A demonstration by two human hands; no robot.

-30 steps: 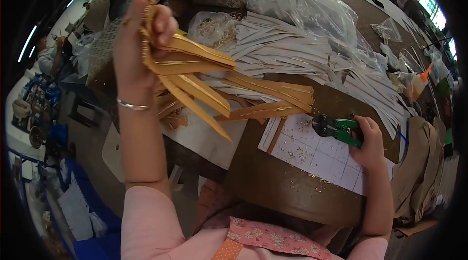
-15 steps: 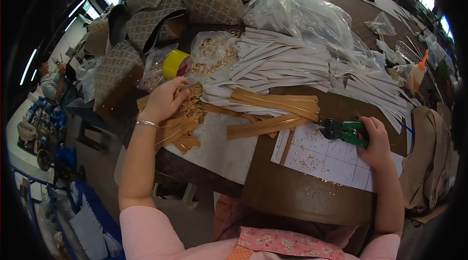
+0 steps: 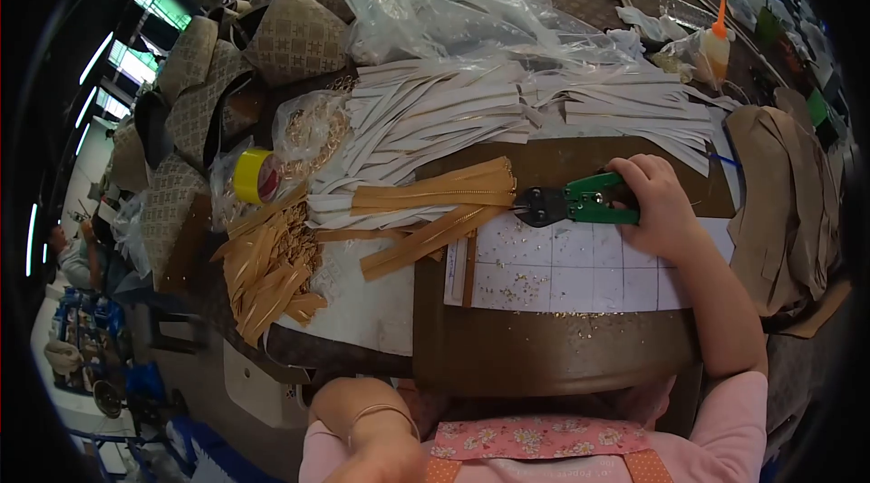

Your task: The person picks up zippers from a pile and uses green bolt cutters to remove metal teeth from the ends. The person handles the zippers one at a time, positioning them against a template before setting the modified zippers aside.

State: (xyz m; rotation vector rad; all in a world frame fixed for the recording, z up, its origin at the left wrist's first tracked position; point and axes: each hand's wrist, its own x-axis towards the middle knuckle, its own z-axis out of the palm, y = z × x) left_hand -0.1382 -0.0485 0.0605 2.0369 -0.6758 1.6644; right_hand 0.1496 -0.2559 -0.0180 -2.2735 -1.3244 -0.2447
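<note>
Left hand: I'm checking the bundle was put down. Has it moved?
Yes. The left hand has dropped from above the tan zipper pile to the lap.

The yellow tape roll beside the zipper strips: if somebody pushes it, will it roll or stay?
The tape roll seems to lie tilted, wedged between a plastic bag and the tan zipper strips, so it would probably stay. Stood on its edge it would likely roll. It looks light, so a push may just slide it.

Gridded sheet (image 3: 580, 270) mostly bare; tan zipper strips (image 3: 435, 198) and white strips (image 3: 471, 111) crowd beyond.
</note>
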